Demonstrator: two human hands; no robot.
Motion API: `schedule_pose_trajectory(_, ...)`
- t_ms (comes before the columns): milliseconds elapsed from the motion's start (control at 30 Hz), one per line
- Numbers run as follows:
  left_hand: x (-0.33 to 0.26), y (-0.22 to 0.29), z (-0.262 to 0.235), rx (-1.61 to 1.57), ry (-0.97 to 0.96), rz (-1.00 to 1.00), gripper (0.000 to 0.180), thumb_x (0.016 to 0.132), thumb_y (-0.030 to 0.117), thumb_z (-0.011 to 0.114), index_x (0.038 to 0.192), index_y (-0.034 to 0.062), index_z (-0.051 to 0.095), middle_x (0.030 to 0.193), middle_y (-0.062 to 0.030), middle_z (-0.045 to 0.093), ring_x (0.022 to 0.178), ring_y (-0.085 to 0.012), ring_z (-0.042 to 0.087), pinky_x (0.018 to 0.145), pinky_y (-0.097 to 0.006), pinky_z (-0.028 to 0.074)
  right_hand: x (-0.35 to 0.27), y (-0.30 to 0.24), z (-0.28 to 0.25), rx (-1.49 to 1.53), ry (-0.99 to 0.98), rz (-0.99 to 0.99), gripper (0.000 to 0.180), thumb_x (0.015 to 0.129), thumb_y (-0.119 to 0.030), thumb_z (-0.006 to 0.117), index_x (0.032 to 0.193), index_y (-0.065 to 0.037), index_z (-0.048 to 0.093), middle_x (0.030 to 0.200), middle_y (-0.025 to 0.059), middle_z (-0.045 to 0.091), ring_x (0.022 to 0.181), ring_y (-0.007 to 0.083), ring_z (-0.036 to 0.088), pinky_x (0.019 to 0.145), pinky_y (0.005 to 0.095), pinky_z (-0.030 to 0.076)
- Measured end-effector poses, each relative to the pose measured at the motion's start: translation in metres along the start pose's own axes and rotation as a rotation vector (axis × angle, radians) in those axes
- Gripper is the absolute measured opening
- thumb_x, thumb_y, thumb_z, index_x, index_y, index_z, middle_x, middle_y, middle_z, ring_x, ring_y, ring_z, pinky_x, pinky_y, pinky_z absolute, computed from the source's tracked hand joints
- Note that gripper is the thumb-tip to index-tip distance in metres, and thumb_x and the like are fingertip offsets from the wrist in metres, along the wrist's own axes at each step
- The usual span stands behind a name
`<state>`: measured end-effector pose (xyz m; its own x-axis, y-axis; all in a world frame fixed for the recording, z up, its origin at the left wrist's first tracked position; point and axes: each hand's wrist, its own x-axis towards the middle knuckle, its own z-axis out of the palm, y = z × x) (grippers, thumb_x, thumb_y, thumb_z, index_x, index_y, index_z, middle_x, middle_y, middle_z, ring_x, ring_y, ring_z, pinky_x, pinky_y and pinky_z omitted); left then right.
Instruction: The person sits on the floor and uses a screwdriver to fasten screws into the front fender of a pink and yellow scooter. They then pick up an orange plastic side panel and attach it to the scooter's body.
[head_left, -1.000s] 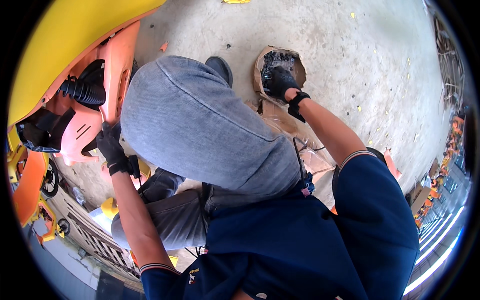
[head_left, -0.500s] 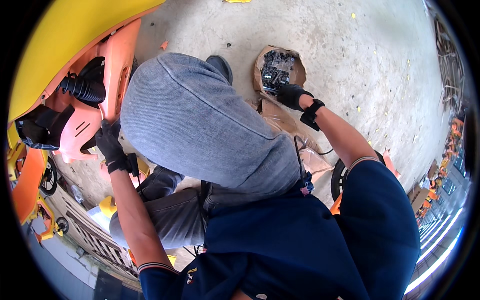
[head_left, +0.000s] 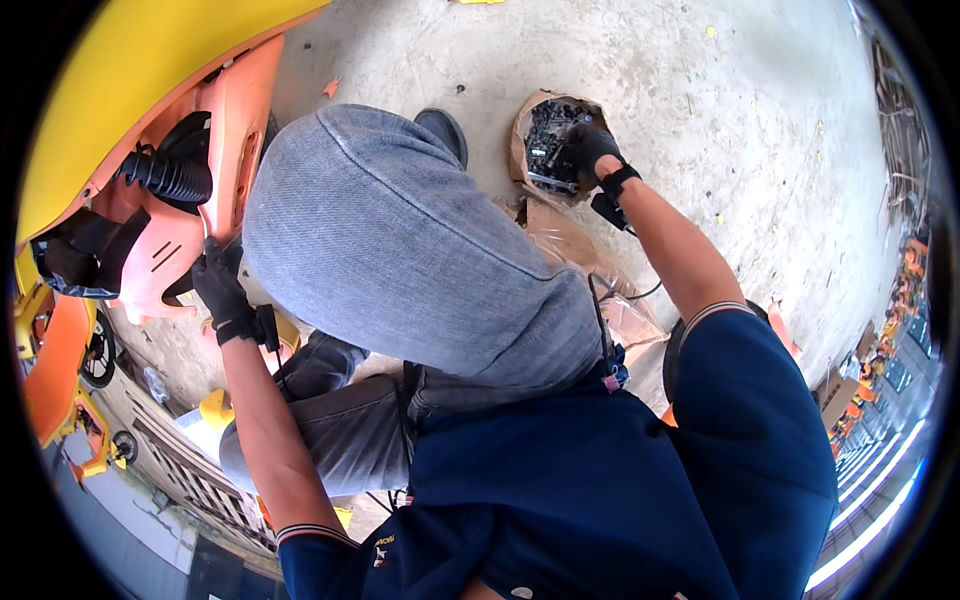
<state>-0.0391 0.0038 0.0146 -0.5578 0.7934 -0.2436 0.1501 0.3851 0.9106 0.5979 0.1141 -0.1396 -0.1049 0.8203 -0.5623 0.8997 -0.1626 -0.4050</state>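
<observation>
My left hand point(head_left: 220, 287), in a black glove, is at the lower edge of an orange body panel point(head_left: 165, 258). Its fingers look closed; what lies between them, if anything, is hidden. Out to the right, my right hand point(head_left: 592, 150), also gloved in black, dips into a round-looking cardboard box point(head_left: 519, 150). Small dark metal parts point(head_left: 548, 122), like bolts, fill the box, and a silvery rod-shaped piece point(head_left: 553, 183) lies near its lower side. The right fingertips are down among the parts and cannot be made out.
Above the left hand, a black ribbed rubber boot point(head_left: 170, 178) sits within the orange bodywork, below a yellow panel point(head_left: 110, 80). Brown wrapping point(head_left: 560, 235) lies below the box. My bent grey-trousered knee point(head_left: 390, 230) stands between the hands. A wheel point(head_left: 676, 358) shows beside my right side.
My right hand has moved up and further into the box, from its lower edge to over the parts, uncovering the silvery piece. My left hand stays in place.
</observation>
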Motion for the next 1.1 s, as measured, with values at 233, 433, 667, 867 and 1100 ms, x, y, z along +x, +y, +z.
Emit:
schedule_pose_trajectory(233, -0.003, 0.004, 0.005, -0.082, 0.01, -0.041, 0.035, 0.093, 0.032, 0.057, 0.088, -0.003, 0.057, 0.082, -0.0088, 0.061, 0.07, -0.0146, 0.058, 0.063, -0.026, 0.052, 0.008, -0.024, 0.001, -0.03, 0.248, 0.116, 0.025, 0.077, -0.026, 0.067, 0.092, -0.007, 0.067, 0.091, 0.0179, 0.066, 0.087, 0.0338, 0.064, 0.076, 0.042, 0.05)
schedule_pose_trajectory(433, -0.001, 0.001, 0.004, -0.164, 0.02, -0.078, 0.035, 0.092, 0.031, 0.057, 0.089, -0.003, 0.057, 0.084, -0.009, 0.062, 0.072, -0.0154, 0.06, 0.065, -0.026, 0.053, 0.029, -0.016, 0.005, 0.134, 0.402, 0.253, 0.024, 0.076, -0.022, 0.065, 0.095, -0.007, 0.067, 0.096, 0.0187, 0.065, 0.092, 0.0334, 0.062, 0.08, 0.042, 0.048)
schedule_pose_trajectory(667, 0.003, -0.006, -0.002, -0.215, -0.002, -0.103, 0.033, 0.092, 0.03, 0.057, 0.091, -0.0031, 0.058, 0.084, -0.0078, 0.061, 0.072, -0.0136, 0.057, 0.065, -0.026, 0.051, 0.011, -0.04, 0.013, 0.095, 0.287, 0.021, 0.02, 0.078, -0.019, 0.062, 0.094, -0.008, 0.067, 0.096, 0.0179, 0.065, 0.093, 0.0356, 0.06, 0.082, 0.0415, 0.048)
schedule_pose_trajectory(867, 0.002, -0.005, -0.001, -0.214, 0.031, -0.093, 0.033, 0.092, 0.029, 0.057, 0.095, -0.0036, 0.057, 0.086, -0.0072, 0.06, 0.074, -0.0133, 0.056, 0.064, -0.026, 0.051, 0.015, -0.047, 0.01, 0.11, 0.4, 0.091, 0.024, 0.079, -0.023, 0.062, 0.097, -0.008, 0.066, 0.097, 0.0173, 0.065, 0.095, 0.0348, 0.06, 0.082, 0.0422, 0.047)
schedule_pose_trajectory(1100, 0.002, -0.005, -0.004, -0.162, 0.036, -0.085, 0.033, 0.092, 0.028, 0.058, 0.096, -0.0044, 0.056, 0.087, -0.0084, 0.059, 0.077, -0.0141, 0.058, 0.065, -0.026, 0.052, 0.039, -0.046, 0.012, 0.067, 0.383, 0.068, 0.026, 0.081, -0.028, 0.061, 0.097, -0.008, 0.067, 0.097, 0.016, 0.066, 0.093, 0.0337, 0.062, 0.081, 0.0417, 0.048)
